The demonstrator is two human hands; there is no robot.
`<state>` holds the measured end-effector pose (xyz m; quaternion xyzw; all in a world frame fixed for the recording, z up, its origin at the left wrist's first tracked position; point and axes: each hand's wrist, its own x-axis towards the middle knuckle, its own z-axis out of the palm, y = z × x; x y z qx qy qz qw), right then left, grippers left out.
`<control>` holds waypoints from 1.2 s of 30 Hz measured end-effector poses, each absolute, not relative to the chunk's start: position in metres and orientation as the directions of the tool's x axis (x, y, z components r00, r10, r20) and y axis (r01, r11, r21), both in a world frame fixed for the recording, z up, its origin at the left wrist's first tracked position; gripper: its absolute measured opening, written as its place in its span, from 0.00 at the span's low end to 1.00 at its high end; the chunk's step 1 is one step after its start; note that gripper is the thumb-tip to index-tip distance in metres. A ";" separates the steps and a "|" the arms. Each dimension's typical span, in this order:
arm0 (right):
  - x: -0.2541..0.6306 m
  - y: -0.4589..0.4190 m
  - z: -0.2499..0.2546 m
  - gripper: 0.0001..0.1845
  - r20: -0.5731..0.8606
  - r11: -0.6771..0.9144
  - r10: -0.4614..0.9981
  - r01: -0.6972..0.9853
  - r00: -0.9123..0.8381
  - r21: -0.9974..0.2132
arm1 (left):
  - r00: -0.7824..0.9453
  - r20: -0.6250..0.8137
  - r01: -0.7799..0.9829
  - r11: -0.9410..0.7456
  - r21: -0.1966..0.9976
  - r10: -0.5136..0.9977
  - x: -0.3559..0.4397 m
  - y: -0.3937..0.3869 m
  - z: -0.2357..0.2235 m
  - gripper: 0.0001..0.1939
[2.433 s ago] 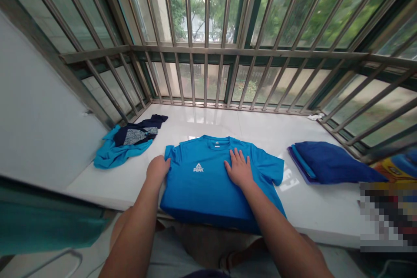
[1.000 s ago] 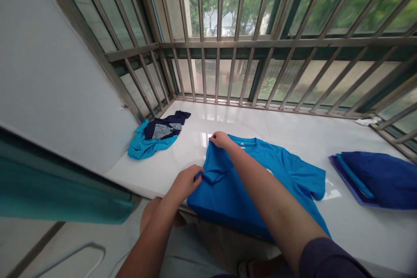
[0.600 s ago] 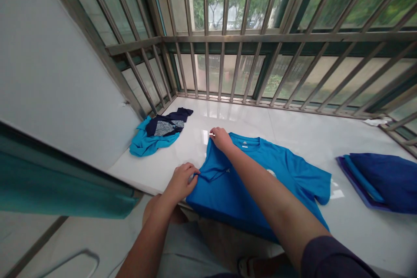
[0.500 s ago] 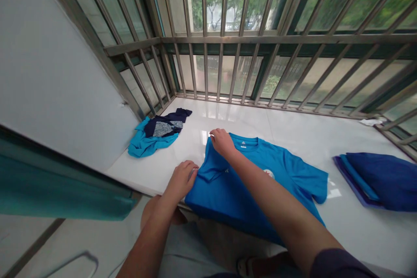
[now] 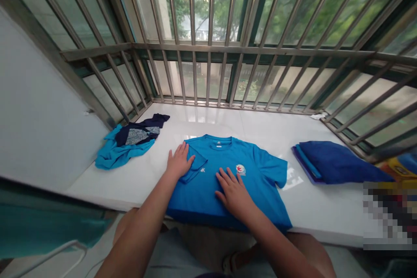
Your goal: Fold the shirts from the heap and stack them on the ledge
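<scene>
Blue shirt (image 5: 202, 195) lying on the counter (image 5: 329, 208), left sleeve (image 5: 196, 166) turned inward

The shirt is lying face up at the near middle of the counter, its neck opening (image 5: 220, 142) pointing to the far side. Its near part is drooping over the counter's near edge. The left hand (image 5: 180, 160) is resting at the shirt's left edge, fingers spread, the thumb lying on the turned-in sleeve, which is hiding most of the white lettering (image 5: 203, 170). The right hand (image 5: 233, 193) is resting on the middle of the shirt, its fingers slightly spread, just beside the round badge (image 5: 240, 170). Neither hand is appearing to pinch any cloth. The right sleeve (image 5: 273, 169) is lying outspread.

A loose pile of clothes (image 5: 132, 141) is lying at the far left, and a folded stack of clothes (image 5: 339, 163) is sitting to the right, apart from the shirt.

The drooping part is looking like the main weak point: its weight could be dragging the shirt nearward, off the smooth counter, if both hands were lifting together. The turned-in sleeve could be springing back or creasing if the left hand were sliding off it, and a sideways push from the right hand could be rucking the front.
</scene>
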<state>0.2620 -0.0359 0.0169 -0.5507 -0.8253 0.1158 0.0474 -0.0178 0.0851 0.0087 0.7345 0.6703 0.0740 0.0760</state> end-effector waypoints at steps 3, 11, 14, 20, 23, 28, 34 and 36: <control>0.320 -0.037 0.024 0.31 0.019 0.169 0.986 0.964 -0.168 -0.204 | 0.063 0.065 0.983 -0.073 0.168 0.996 -0.005 0.086 0.012 0.35; 0.439 0.010 0.057 0.39 -0.072 -0.615 0.789 0.780 0.611 -0.117 | 0.589 0.165 0.728 -0.608 0.318 0.791 0.132 0.091 0.023 0.25; 0.445 0.028 0.058 0.23 -0.187 -0.579 0.812 0.805 0.554 -0.132 | 0.692 0.167 0.625 -0.699 0.348 0.703 0.203 0.097 0.024 0.19; 0.447 0.039 0.062 0.25 -0.095 -0.567 0.822 0.790 0.562 -0.233 | 0.658 0.156 0.634 -0.653 0.414 0.737 0.260 0.108 0.012 0.22; 0.438 0.032 0.064 0.24 -0.004 -0.531 0.832 0.794 0.555 -0.295 | 0.636 0.150 0.629 -0.621 0.468 0.757 0.257 0.109 0.007 0.24; 0.398 -0.001 0.057 0.16 0.125 0.086 0.991 0.947 -0.050 -0.310 | 0.574 0.108 0.630 -0.522 0.575 0.811 0.254 0.127 0.012 0.19; 0.388 -0.059 0.053 0.15 0.078 0.420 0.904 0.836 -0.421 -0.355 | 0.411 -0.002 0.674 -0.302 0.675 0.912 0.253 0.163 0.022 0.27; 0.401 -0.064 0.053 0.15 0.123 0.297 0.955 0.889 -0.271 -0.348 | 0.401 -0.026 0.674 -0.276 0.686 0.916 0.256 0.169 0.024 0.24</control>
